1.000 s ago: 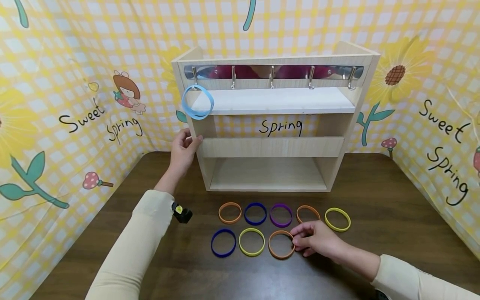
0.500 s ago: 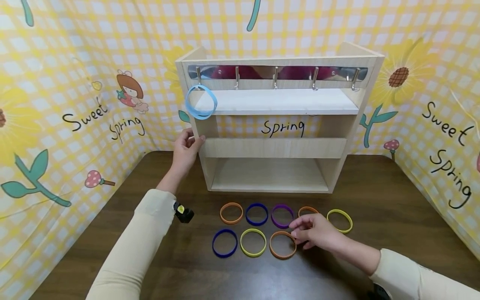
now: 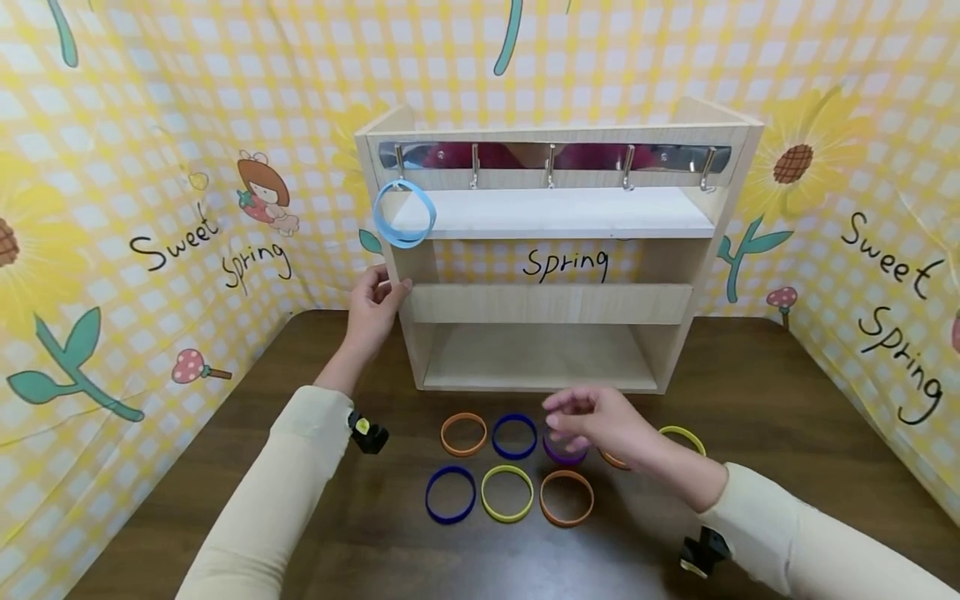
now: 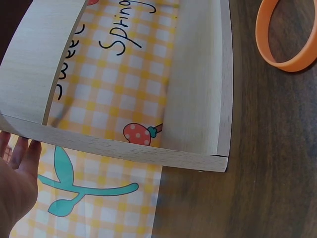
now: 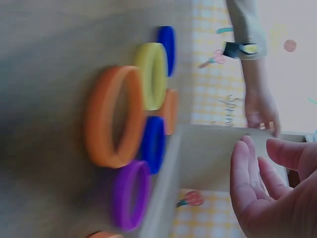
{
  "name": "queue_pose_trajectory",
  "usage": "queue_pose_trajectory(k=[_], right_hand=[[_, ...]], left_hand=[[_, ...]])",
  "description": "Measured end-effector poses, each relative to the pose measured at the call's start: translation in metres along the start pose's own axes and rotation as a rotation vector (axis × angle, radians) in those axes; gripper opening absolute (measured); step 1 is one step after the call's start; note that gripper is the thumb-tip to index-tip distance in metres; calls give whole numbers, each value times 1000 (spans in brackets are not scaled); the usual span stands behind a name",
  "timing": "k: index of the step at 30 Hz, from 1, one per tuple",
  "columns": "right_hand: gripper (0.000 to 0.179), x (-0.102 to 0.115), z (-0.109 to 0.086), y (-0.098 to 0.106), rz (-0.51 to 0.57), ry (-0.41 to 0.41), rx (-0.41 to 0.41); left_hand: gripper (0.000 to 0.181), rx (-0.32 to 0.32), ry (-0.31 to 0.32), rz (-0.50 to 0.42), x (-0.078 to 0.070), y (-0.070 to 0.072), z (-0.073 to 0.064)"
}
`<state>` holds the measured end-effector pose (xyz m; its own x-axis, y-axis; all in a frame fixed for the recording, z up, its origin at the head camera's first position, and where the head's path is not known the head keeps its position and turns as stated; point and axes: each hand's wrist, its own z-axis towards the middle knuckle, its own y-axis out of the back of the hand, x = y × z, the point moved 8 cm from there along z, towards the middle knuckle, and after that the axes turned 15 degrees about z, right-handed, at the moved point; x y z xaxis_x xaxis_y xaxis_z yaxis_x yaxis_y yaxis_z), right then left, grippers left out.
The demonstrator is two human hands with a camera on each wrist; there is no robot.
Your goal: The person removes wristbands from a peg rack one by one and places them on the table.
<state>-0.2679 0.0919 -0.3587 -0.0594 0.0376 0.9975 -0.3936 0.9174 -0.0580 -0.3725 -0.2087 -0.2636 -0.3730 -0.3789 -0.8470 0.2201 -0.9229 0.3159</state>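
Note:
My left hand (image 3: 372,312) holds the left side panel of a pale wooden shelf (image 3: 551,304), thumb at its front edge. In the left wrist view, fingertips touch the panel's outer face. My right hand (image 3: 607,425), holding nothing, hovers over the purple wristband (image 3: 564,457), partly hiding it; the right wrist view shows its fingers loosely bent and apart. Two rows of rubber wristbands lie on the table, including a dark blue wristband (image 3: 514,437), a yellow wristband (image 3: 507,494) and an orange wristband (image 3: 567,498). Light blue wristbands (image 3: 405,237) hang from the leftmost hook.
A metal strip with several hooks (image 3: 551,167) runs along the shelf's top front. Four other hooks are bare. A brown wooden table (image 3: 337,533) carries everything, and a yellow checked cloth (image 3: 480,67) surrounds it. Another yellow wristband (image 3: 688,434) lies behind my right forearm.
My right hand has left the near orange wristband and moved up and left, over the purple one. My left hand stays on the shelf. The head view has shifted slightly.

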Motion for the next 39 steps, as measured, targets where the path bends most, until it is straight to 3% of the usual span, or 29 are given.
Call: queue_pose_trajectory(k=[18, 31, 39], right_hand=[[31, 78, 63, -59, 243, 199, -4], [26, 126, 94, -83, 406, 289, -83], [31, 140, 107, -93, 497, 314, -131]], left_hand=[[38, -13, -26, -37, 2, 1, -2], [39, -9, -39, -21, 0, 1, 0], [38, -14, -25, 1, 0, 1, 0]])
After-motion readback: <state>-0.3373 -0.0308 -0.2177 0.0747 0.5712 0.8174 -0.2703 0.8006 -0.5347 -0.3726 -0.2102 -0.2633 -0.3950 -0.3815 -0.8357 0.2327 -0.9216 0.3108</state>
